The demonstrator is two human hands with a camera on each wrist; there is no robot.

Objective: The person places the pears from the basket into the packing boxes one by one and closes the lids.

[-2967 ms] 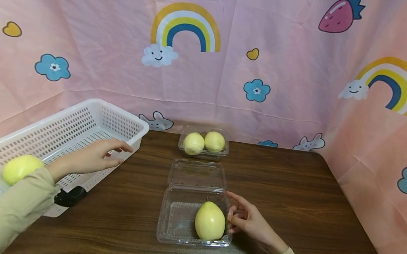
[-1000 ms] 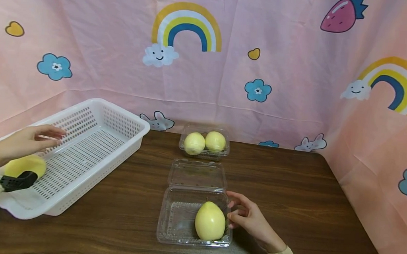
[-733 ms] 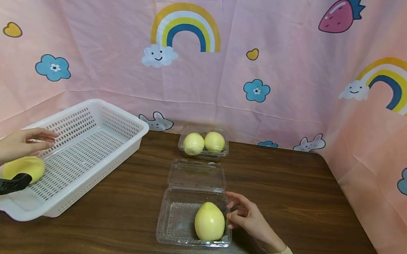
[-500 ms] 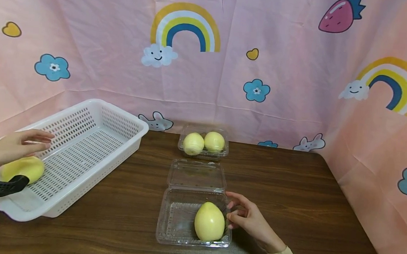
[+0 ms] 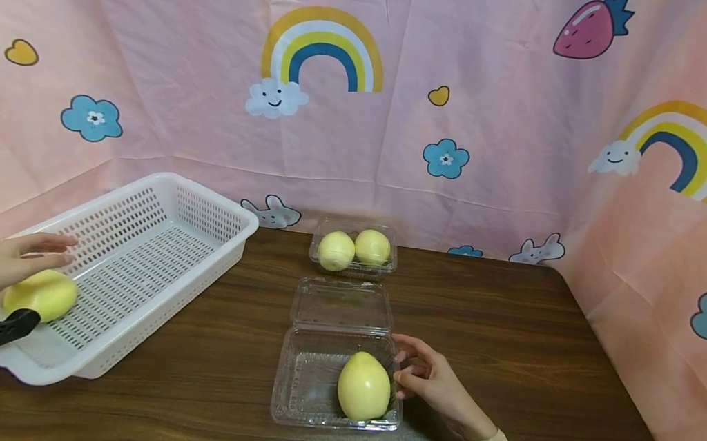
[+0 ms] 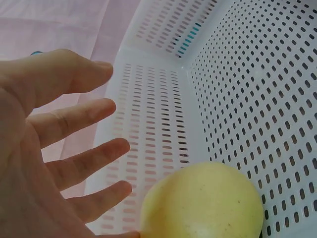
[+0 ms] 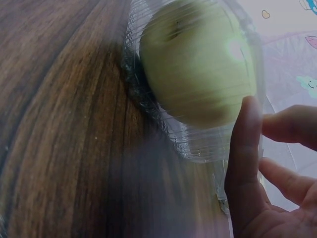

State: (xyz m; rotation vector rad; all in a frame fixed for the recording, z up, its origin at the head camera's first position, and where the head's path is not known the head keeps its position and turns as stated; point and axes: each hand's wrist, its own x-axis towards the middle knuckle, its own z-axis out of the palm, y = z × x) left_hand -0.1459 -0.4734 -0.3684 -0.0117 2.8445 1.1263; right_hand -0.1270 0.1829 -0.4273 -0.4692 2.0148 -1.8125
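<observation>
My left hand (image 5: 0, 269) hovers over the near end of a white perforated basket (image 5: 166, 303), its fingers spread apart in the left wrist view. Beneath it a yellow-green pear (image 5: 42, 295) lies in the basket, partly covered by hand and wrist strap. In the left wrist view that pear (image 6: 203, 203) sits right by the lowest finger. My right hand (image 5: 440, 386) pinches the right rim of a clear plastic clamshell box (image 5: 309, 383), whose lid (image 5: 342, 304) lies folded back. One pear (image 5: 364, 386) stands in the box's right half, seen through its wall in the right wrist view.
Behind the lid another clear plastic box (image 5: 352, 270) holds two pears (image 5: 336, 250). The dark wooden table (image 5: 507, 329) ends at a pink printed cloth (image 5: 485, 210) at the back and right.
My left hand has moved left and back from the basket's right rim, over the pear, drifting slightly further left and down lately. The right hand and its box have stayed put.
</observation>
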